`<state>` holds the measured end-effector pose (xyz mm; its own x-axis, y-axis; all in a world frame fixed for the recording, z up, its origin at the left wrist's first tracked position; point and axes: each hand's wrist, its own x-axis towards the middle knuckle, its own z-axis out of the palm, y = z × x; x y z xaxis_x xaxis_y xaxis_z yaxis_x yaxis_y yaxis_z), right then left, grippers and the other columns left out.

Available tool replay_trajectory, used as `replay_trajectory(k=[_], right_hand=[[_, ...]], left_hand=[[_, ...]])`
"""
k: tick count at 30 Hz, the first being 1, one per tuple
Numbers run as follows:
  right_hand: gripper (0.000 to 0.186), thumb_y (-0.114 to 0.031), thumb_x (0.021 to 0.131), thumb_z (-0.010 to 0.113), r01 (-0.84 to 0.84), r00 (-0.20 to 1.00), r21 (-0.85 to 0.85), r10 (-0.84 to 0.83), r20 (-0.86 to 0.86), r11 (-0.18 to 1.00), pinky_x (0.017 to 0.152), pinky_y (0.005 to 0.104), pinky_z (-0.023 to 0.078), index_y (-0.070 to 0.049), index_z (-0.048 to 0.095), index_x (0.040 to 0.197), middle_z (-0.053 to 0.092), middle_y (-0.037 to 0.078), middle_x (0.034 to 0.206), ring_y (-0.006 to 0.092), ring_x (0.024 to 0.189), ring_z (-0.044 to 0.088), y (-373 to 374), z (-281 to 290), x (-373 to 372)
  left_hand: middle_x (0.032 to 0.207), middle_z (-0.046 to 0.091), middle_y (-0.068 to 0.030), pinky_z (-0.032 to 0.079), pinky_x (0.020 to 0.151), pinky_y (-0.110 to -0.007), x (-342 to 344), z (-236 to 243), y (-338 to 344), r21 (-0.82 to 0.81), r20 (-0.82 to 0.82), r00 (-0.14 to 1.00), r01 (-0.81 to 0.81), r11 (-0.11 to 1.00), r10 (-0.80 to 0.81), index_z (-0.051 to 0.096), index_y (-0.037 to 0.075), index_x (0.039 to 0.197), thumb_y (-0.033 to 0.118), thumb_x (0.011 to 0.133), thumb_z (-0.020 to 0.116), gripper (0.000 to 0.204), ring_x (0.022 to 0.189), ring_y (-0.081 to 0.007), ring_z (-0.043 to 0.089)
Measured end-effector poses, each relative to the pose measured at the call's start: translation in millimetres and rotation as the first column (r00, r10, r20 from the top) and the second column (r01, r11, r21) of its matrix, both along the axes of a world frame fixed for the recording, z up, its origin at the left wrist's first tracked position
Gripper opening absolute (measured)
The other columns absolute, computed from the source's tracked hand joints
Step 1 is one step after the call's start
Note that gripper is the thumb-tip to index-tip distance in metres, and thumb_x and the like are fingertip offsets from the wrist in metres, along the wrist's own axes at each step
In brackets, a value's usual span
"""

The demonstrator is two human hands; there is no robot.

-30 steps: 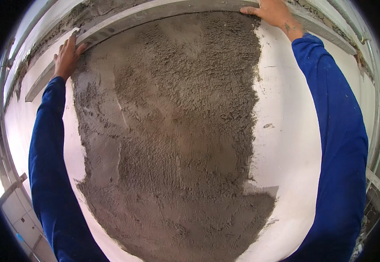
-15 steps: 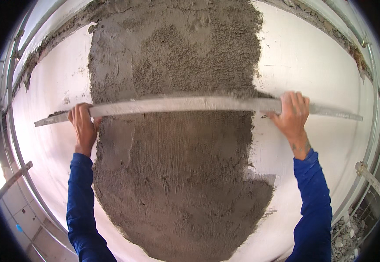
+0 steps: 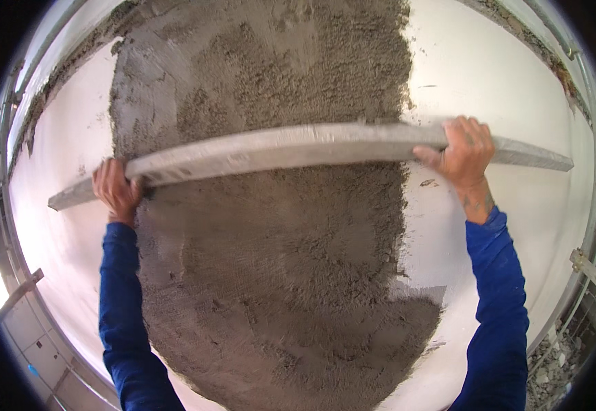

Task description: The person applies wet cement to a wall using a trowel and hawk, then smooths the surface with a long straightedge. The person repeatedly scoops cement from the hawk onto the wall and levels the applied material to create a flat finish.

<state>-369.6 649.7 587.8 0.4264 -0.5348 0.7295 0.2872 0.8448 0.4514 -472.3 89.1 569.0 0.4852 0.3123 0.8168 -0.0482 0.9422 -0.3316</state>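
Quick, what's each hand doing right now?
Left hand: closed, holding the long grey bar near its left end.
Right hand: closed, holding the same bar toward its right end.

no lettering or numbers can be read.

I hold a long grey bar (image 3: 277, 151) with both hands, its length spanning the rough grey plaster patch (image 3: 284, 233) and reaching past it over the white wall (image 3: 517, 212) on each side. My left hand (image 3: 118, 190) grips it near its left end, by the plaster's edge; my right hand (image 3: 467, 154) grips it over the white part, fingers (image 3: 472, 128) across the top edge and thumb along the lower face. The left end sits lower than the right. Blue sleeves (image 3: 121, 301) cover my forearms. Low at the right, broken rubble (image 3: 551, 359) lies beyond the wall
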Motion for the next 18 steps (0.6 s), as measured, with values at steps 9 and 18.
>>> replay_trajectory(k=[9,18], right_hand=[[0.062,-0.065,0.082,0.047,0.055,0.998,-0.100,-0.058,-0.029,0.993,0.058,0.0373,0.040,-0.005,0.062,0.083,0.059,0.008,0.074,0.0247,0.069,0.056,1.4,100.8,-14.5],[0.079,-0.079,0.076,0.036,-0.099,0.993,-0.109,0.091,-0.080,0.989,0.047,0.0424,0.035,-0.005,0.047,0.052,0.046,0.016,0.049,0.0302,0.046,0.047,-25.5,190.7,-13.4]], left_hand=[[0.091,0.060,-0.0155,0.044,0.076,-0.042,-13.5,118.9,-33.2,0.036,-0.060,0.997,-0.049,0.998,0.051,0.058,0.007,0.099,0.040,0.090,0.041,0.038,0.085,-0.0352,0.058],[0.100,0.061,-0.0141,0.044,0.076,-0.045,-31.0,220.1,-50.5,0.116,-0.048,0.996,-0.070,0.991,0.076,0.057,0.013,0.103,0.043,0.092,0.040,0.036,0.093,-0.0364,0.057]])
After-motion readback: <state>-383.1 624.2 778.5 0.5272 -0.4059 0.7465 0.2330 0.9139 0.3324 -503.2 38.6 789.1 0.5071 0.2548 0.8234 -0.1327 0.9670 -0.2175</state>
